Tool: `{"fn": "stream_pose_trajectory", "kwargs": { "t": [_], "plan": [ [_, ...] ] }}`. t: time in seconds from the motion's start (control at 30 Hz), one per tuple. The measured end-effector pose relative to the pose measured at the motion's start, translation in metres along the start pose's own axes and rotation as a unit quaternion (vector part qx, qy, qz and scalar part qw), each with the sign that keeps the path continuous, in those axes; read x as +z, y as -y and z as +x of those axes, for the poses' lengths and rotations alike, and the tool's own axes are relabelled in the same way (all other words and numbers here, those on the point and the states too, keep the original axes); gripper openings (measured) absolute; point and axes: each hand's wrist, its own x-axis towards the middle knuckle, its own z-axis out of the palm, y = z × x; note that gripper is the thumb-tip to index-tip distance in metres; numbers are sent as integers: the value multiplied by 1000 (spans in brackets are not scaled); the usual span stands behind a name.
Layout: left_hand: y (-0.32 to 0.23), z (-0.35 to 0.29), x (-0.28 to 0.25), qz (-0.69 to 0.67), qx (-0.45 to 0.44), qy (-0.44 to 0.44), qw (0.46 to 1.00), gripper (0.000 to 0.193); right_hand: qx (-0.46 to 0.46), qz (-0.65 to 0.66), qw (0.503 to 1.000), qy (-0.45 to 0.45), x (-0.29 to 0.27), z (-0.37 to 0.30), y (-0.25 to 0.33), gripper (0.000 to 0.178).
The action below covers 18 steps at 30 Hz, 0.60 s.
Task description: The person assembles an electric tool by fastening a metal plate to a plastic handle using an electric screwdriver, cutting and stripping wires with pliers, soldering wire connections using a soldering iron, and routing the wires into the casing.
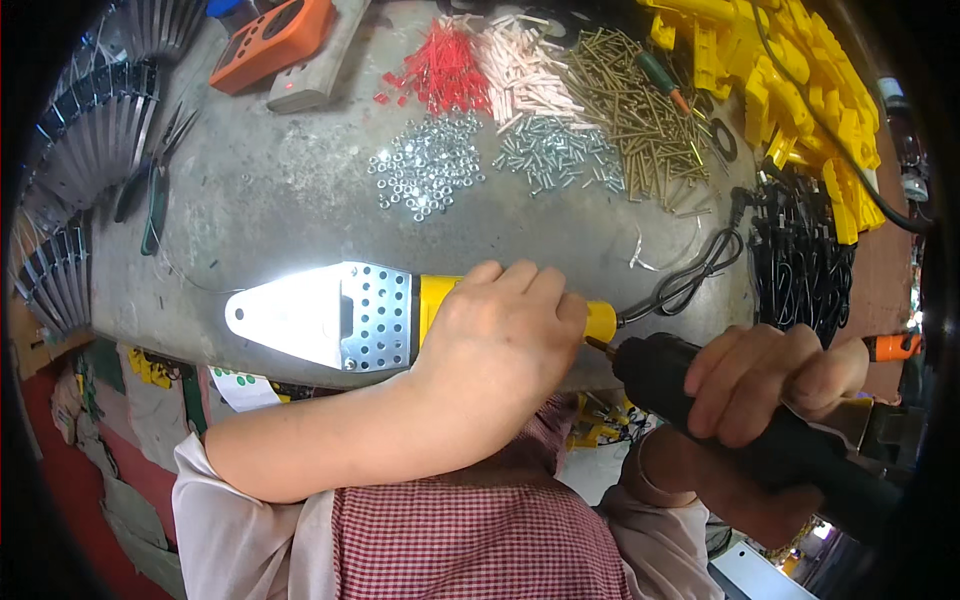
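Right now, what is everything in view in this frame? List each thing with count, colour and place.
heating tool: one, yellow handle with silver perforated plate, table's near edge, under the left hand
power screwdriver: one, black, lower right, bit at the yellow handle's end
red plugs: a pile, red, top centre
pale plugs: a pile, pinkish white, beside the red ones
nuts: a pile, silver, table centre
bolts: a pile, silver, right of the nuts
long screws: a pile, brass-coloured, upper right
yellow parts: a heap, yellow, top right
cords: a bundle, black, right
meter: one, orange, top left
pliers: one pair, dark, left
table: one, grey
left hand: gripping the yellow handle
right hand: gripping the power screwdriver
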Motion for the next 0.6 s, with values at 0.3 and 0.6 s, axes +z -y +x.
{"fn": "stream_pose_trajectory", "kwargs": {
  "t": [0.3,0.6],
  "plan": [
    [-1,-3,4,27,-4,-22,999,15,8,-19,1000,11,3,-7,-8,56],
    [7,-77,-47,32,80,108,990,49,39,12,993,109,-4,20,10,52]
  ]
}}
